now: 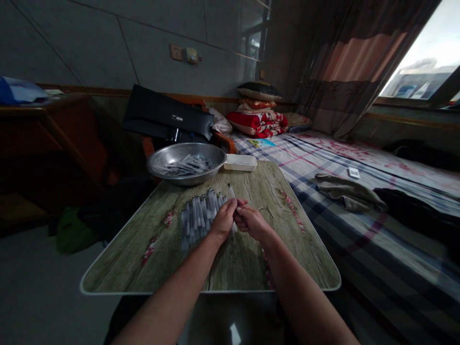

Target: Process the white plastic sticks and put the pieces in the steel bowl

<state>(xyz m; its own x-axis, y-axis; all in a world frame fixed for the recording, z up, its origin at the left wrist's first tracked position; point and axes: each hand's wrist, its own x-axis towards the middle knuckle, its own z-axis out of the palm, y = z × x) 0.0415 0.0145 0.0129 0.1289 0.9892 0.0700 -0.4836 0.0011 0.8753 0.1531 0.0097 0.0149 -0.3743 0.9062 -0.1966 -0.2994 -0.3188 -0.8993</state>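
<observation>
Head view: the left hand (224, 216) is closing its thumb and fingers on a slim tube (231, 190), whitish and translucent with a dark tip, which is poking up beyond the fingertips and pointing toward the far side of the table (125, 268). The right hand (251, 222) is meeting the left at the fingertips, its fingers curling beside the tube, though whether they are clamping on it is hidden. Pale material is showing below the joined hands, too blurred to tell if it is belonging to the same tube. Just left of the grip, a pile of similar tubes (199, 213) is lying on the wood-patterned table, dark tips facing away from the person. Farther off, a metal basin (187, 180) is resting at the far left of the table and holding more slender translucent pieces (189, 165), with a white tray (240, 163) sitting just beside it on the right. Past the table, a black case (167, 115) is leaning behind the basin, while a plaid-covered bed (305, 165) is stretching along the right, bearing a folded red quilt (258, 124) and a crumpled grey garment (347, 192)
</observation>
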